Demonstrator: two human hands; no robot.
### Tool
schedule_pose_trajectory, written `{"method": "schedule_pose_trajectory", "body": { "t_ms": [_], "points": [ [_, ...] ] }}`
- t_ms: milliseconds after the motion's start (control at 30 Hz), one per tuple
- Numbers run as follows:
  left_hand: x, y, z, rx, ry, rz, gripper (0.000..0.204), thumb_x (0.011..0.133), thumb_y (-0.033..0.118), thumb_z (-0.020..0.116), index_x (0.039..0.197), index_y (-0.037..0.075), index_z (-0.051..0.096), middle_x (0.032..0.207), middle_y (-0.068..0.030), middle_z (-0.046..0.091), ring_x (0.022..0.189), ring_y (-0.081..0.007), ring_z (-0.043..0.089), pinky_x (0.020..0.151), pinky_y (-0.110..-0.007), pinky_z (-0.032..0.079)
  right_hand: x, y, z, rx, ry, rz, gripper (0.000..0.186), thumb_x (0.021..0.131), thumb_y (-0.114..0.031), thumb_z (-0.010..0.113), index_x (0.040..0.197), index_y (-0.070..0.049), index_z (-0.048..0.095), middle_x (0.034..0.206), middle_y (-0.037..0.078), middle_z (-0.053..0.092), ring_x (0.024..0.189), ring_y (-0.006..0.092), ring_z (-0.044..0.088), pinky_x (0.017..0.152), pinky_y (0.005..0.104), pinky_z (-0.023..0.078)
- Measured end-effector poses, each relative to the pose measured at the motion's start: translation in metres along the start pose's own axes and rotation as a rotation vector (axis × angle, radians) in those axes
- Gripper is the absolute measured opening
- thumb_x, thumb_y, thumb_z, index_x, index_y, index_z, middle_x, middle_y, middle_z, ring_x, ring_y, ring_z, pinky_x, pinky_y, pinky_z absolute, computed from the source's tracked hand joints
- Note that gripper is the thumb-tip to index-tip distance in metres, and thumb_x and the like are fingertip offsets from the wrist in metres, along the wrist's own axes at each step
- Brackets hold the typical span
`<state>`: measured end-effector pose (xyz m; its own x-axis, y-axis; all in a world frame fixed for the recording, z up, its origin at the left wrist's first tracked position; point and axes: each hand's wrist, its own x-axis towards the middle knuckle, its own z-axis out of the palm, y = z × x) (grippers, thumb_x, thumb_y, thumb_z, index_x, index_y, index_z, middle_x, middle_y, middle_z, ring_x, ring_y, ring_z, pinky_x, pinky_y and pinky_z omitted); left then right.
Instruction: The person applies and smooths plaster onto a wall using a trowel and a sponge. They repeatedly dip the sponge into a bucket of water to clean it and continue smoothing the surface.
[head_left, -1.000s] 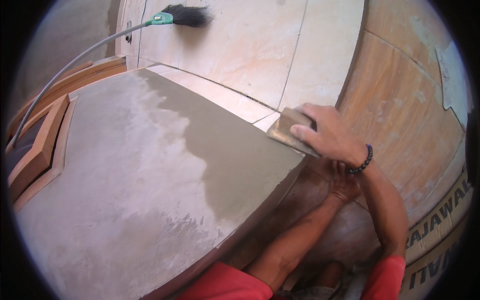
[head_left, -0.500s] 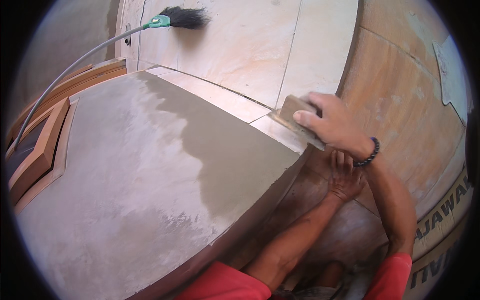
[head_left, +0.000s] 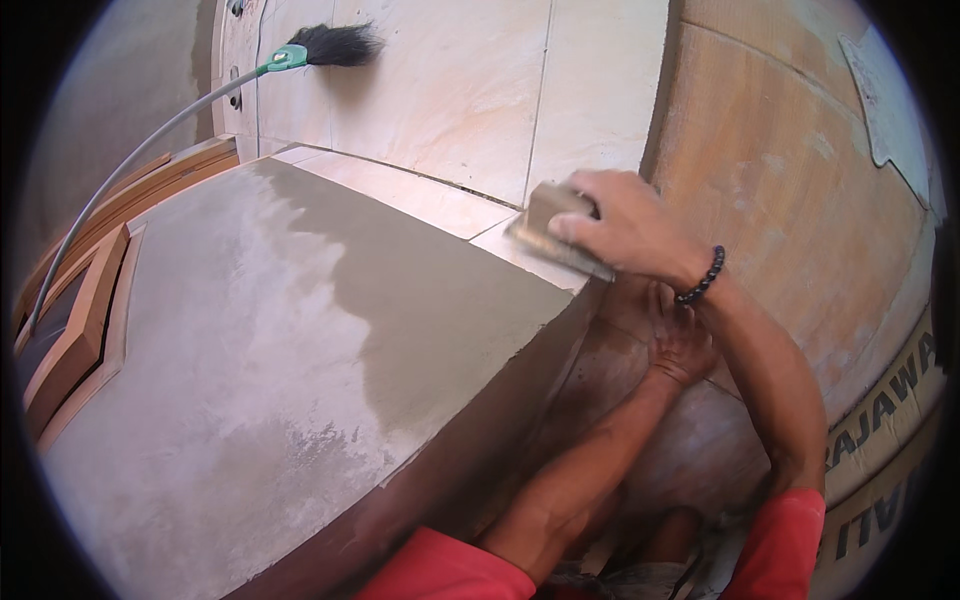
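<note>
Grey plaster (head_left: 440, 310) lay beside the trowel (head_left: 546, 212) grasped in the right hand (head_left: 635, 225), while the left hand (head_left: 684, 350) rested, fingers extended, on tile (head_left: 695, 430).

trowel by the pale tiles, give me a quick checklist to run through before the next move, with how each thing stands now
1. Trowel gripped: ok, the right hand holds it.
2. Left hand apart from the blade: ok, it is below the right wrist, over the brownish tiles.
3. Broom bristles out of the trowel's way: ok, well apart, over the pale tiles.
4. Grey surface even in tone: not ok, a darker patch borders paler areas.
5. Blade flat against the surface beneath: cannot tell, it is blurred.
</note>
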<state>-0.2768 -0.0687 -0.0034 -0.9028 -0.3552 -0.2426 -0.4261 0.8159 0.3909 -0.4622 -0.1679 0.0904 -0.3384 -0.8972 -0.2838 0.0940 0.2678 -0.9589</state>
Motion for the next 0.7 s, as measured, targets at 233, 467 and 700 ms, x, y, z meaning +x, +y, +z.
{"method": "schedule_pose_trajectory", "body": {
  "t_ms": [233,467,700],
  "points": [
    [-0.005,-0.010,0.002,0.138,0.236,0.053,0.069,0.084,0.042,0.061,0.140,0.008,0.043,0.145,-0.0206,0.031,0.135,-0.0462,0.027,0.109,-0.063,0.024,-0.114,-0.039,0.057,0.969,0.479,0.146,0.051,0.086,-0.006,0.066,0.130,0.007,0.042,0.123,0.016,0.054,0.109,0.0178,0.057,0.093,0.0310,0.048],
    [0.014,-0.001,-0.031,0.082,0.292,0.031,0.062,0.083,0.039,0.063,0.139,0.015,0.049,0.142,-0.0189,0.034,0.135,-0.0453,0.028,0.108,-0.060,0.026,-0.120,-0.076,0.085,1.038,0.548,0.159,0.054,0.086,-0.001,0.064,0.132,0.006,0.038,0.125,0.015,0.052,0.111,0.0190,0.055,0.096,0.0326,0.046],
    [0.010,0.001,-0.021,0.013,0.278,0.000,0.062,0.084,0.036,0.064,0.141,0.015,0.048,0.145,-0.0190,0.034,0.138,-0.0451,0.026,0.111,-0.060,0.024,-0.163,-0.067,0.121,0.500,0.269,0.234,0.046,0.080,-0.009,0.071,0.121,0.003,0.051,0.097,0.012,0.061,0.092,0.0121,0.059,0.083,0.0278,0.050]
  ]
}}
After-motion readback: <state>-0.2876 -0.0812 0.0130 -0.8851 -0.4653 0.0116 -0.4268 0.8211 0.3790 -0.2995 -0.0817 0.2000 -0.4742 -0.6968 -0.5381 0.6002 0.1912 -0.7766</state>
